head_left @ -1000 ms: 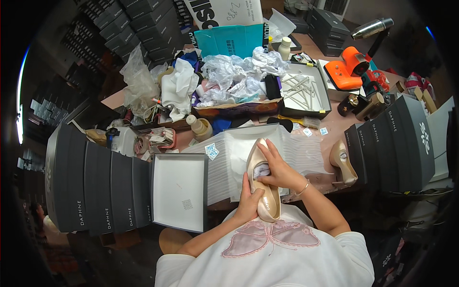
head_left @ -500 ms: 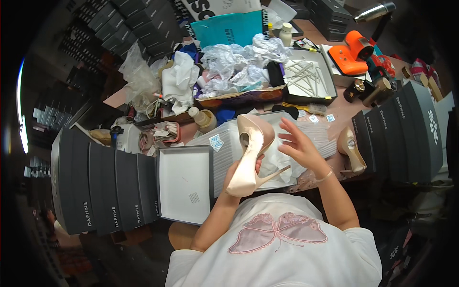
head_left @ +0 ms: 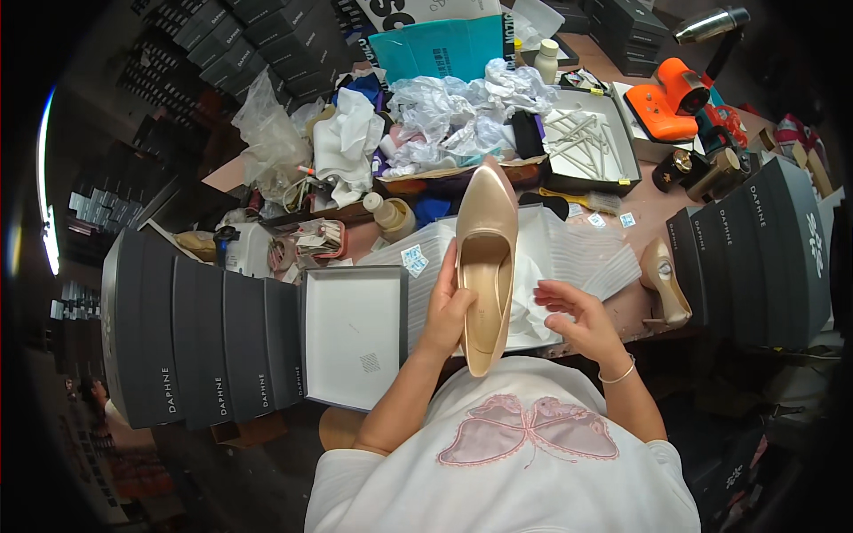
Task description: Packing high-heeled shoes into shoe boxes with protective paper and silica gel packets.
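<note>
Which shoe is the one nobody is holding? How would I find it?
Start at the row of dark boxes standing on the right side of the table. Just left of them, beside the white tissue paper, lies a beige high-heeled shoe on the pinkish tabletop. Unlike its twin, the shoe in the left hand, it rests untouched.

Hands, my own, two, bare: I log the left hand (head_left: 447, 309) raised in front of my chest, fingers (head_left: 444, 277) curled in a grip, thumb across the front, forearm rising from lower left at a slant. I log the right hand (head_left: 576, 313) beside it, apart, palm turned left, fingers (head_left: 555, 300) loosely bent and holding nothing, thin bracelet at the wrist, forearm coming up from lower right
</note>
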A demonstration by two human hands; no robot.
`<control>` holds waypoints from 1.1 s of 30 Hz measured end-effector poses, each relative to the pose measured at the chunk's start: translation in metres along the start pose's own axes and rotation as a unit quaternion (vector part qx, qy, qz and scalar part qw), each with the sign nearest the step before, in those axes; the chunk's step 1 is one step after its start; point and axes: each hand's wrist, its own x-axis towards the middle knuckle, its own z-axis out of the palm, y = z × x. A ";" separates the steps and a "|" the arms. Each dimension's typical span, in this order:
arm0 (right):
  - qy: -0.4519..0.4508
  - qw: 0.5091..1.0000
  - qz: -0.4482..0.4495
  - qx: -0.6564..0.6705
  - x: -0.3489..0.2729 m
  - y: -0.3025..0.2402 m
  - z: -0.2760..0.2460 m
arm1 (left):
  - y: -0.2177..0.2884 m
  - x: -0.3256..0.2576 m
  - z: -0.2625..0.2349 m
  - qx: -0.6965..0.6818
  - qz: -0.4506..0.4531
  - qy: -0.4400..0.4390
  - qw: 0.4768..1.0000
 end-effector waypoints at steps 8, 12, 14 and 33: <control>-0.017 0.986 0.061 0.154 0.002 0.004 0.048 | -0.006 -0.007 -0.001 0.128 0.029 -0.089 0.987; -0.033 0.990 0.061 0.120 0.003 0.007 0.046 | -0.013 -0.005 -0.007 0.115 0.048 -0.065 0.990; -0.088 0.993 0.062 0.053 0.005 0.005 0.045 | -0.022 -0.003 -0.017 0.085 0.045 0.012 0.995; 0.091 0.989 0.044 0.108 -0.046 0.012 -0.099 | 0.001 0.032 -0.009 0.749 0.134 -0.129 0.636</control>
